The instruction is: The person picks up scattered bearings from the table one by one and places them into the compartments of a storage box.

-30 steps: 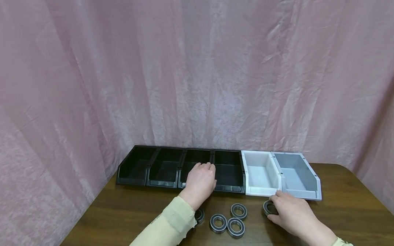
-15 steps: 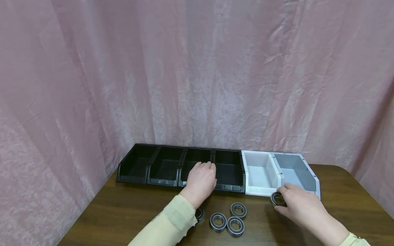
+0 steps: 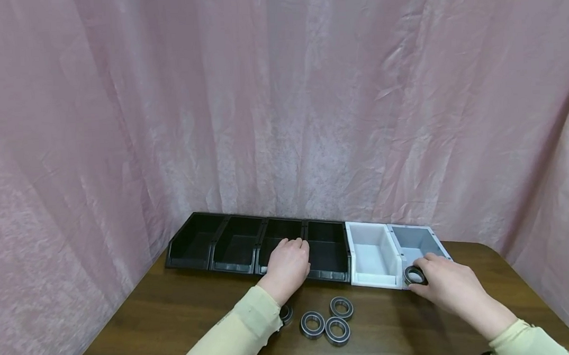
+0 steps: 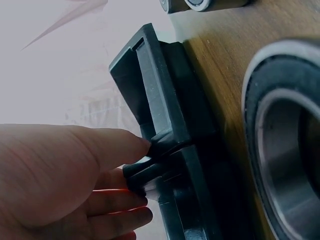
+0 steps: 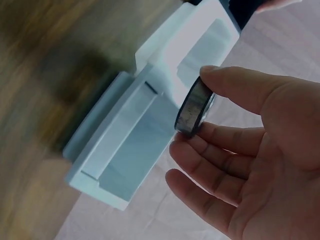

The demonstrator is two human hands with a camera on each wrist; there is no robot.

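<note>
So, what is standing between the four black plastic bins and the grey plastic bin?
A white rectangular plastic bin stands there, with the black bins to its left and the grey bin to its right, as the head view shows.

1. No text, label, brand, number or sign can be read in the head view or either wrist view.
2. In the head view, the round, black-and-silver metal bearings [image 3: 313, 335] appear too small for any lettering to be told.

A curtained-off workspace, shown by pink drapes [image 3: 281, 103] around a wooden table [image 3: 199, 303] with bins [image 3: 376, 280] and bearings [image 3: 303, 326].
</note>
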